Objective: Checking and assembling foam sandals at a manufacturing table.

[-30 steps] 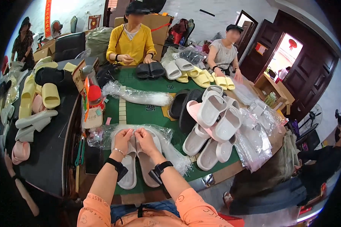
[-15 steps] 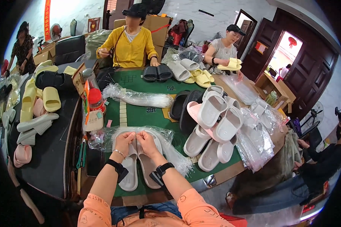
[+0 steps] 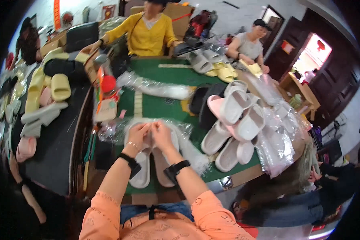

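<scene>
A pair of light grey slide slippers lies side by side on the green table top before me, the left slipper [image 3: 140,177] and the right slipper [image 3: 162,168] with their heels toward me. My left hand [image 3: 137,135] and my right hand [image 3: 161,136] meet over the slippers' straps, fingertips pinched together. Whatever is between the fingers is too small to make out. Right beside my right hand, a bundle of thin clear plastic strands [image 3: 194,154] spreads over the table. Crumpled clear film [image 3: 112,131] lies by my left hand.
Stacked grey slippers [image 3: 244,120], with pink and black ones, stand to the right. Clear bags [image 3: 276,144] lie beyond them. Another wrapped strand bundle [image 3: 156,86] lies ahead. A red-lidded jar [image 3: 108,85] stands left, near yellow slippers [image 3: 60,87]. Two co-workers sit across the table.
My view has shifted slightly; my hands stay pinched together over the slippers. The co-worker in yellow has stretched an arm out to the left, and the black slippers there have moved right.
</scene>
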Demonstrator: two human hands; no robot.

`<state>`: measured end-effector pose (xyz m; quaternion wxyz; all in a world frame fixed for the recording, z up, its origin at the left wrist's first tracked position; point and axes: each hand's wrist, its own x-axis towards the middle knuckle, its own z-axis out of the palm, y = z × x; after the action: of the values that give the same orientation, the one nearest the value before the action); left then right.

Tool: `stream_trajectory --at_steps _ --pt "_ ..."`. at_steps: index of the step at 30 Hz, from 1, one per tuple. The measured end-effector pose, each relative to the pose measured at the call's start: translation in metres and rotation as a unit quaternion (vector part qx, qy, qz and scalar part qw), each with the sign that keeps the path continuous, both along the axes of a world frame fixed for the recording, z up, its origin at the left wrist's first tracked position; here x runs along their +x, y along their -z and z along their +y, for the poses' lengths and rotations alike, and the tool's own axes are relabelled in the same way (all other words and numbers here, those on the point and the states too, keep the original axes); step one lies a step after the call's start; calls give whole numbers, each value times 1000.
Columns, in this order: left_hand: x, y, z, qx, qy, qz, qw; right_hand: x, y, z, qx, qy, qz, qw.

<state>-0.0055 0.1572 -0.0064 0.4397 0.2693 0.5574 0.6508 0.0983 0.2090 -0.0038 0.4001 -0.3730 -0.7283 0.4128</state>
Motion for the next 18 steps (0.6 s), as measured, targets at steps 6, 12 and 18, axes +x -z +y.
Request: stream_trajectory --at_steps 6,12,18 --pt "-15 8 -2 22 -48 -27 998 42 -59 -65 44 -40 -243 968" --pt "-2 -14 -6 37 -6 20 999 40 3 -103 212 -106 -268 934" --pt "-41 -73 -48 146 -91 8 985 48 -21 -119 138 -60 -301 942"
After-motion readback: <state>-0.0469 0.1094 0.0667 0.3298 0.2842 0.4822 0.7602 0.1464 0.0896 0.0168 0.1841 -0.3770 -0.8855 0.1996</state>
